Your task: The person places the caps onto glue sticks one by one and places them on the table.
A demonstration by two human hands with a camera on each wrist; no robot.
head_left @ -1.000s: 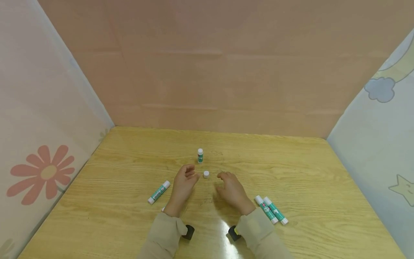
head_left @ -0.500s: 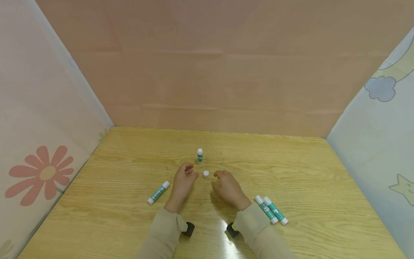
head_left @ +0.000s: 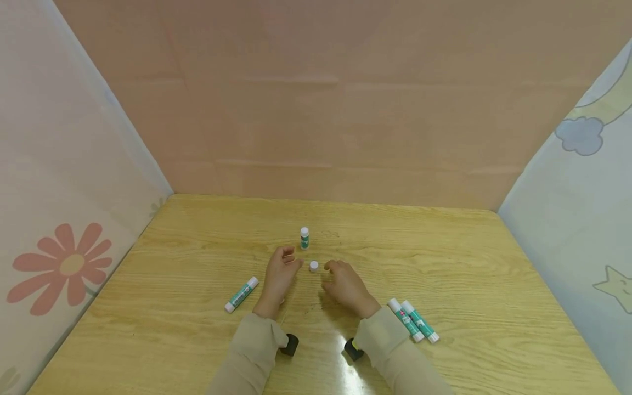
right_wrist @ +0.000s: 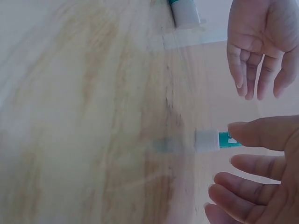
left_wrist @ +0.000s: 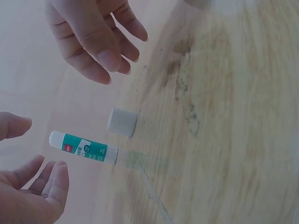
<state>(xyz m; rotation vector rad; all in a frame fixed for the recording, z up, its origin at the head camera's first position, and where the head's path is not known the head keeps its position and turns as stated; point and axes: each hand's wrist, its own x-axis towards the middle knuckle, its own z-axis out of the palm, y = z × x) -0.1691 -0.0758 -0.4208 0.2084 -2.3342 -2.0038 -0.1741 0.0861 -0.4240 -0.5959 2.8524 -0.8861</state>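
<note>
A short white cap (head_left: 314, 266) stands on the table between the two hands; the left wrist view gives it as a plain ribbed cylinder. Just beyond it, a green-and-white glue stick (head_left: 304, 238) stands upright. To the cap's left is my left hand (head_left: 278, 278), thumb and fingers apart and loosely bent, holding nothing. On the other side my right hand (head_left: 348, 286) hovers with bent, spread fingers, also holding nothing. Neither hand touches the cap. In the right wrist view, my right thumb (right_wrist: 259, 133) overlaps part of the green label behind the white cylinder.
One glue stick (head_left: 242, 294) lies slanted on the wooden table (head_left: 469, 263), left of the left hand. Two more, a nearer glue stick (head_left: 406, 320) and an outer glue stick (head_left: 420, 321), lie side by side by the right sleeve. Panels enclose the table's back and sides.
My right hand has shifted slightly left, closer to the cap. The left hand has edged slightly forward. The cap and glue sticks stay where they were.
</note>
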